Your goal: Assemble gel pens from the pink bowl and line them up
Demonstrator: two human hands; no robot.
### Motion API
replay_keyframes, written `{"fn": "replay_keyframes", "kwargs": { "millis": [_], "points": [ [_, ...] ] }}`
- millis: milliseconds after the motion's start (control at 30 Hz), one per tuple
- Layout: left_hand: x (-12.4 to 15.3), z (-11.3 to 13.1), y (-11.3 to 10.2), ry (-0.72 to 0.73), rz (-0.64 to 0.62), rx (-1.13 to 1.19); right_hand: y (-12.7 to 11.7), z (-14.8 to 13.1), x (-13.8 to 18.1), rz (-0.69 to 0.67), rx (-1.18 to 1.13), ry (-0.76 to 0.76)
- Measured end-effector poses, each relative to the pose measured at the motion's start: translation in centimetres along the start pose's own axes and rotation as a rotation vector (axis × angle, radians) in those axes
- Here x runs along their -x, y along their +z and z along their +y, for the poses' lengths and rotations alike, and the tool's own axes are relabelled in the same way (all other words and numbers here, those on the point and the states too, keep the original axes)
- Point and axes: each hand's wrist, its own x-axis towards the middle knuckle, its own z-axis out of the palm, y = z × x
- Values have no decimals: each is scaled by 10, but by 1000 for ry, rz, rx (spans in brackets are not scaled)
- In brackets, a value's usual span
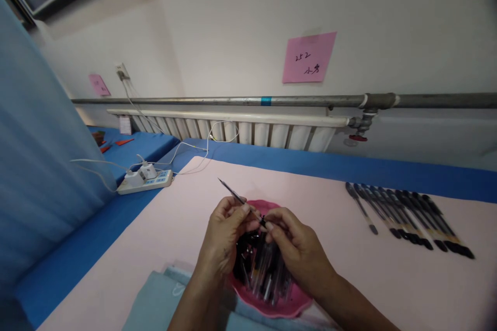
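Observation:
A slim pen refill (231,191) with a dark tip points up and to the left, pinched between the thumb and fingers of my left hand (222,238). My right hand (300,248) is closed at the refill's lower end, its fingertips on a small black piece (263,222). Whether that piece is joined to the refill, I cannot tell. Both hands are above a pink scalloped bowl (285,314). Inside the bowl lie clear pen barrels (267,269) and small black parts, partly covered by my hands.
Several black-capped pens (407,217) lie in a slanted row on the pink sheet (174,217) at right. Light-blue cloth (155,300) lies near me. A power strip (149,182) with white cables stands at left, by a blue curtain (46,139). Behind are a radiator (260,132) and pipe.

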Motion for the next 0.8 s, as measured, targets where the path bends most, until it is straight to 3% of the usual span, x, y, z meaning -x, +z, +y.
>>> {"fn": "replay_keyframes", "kwargs": {
  "millis": [800],
  "points": [
    [-4,-6,-4,14,15,-41,-1,1,1,-75,300,-194]
  ]
}}
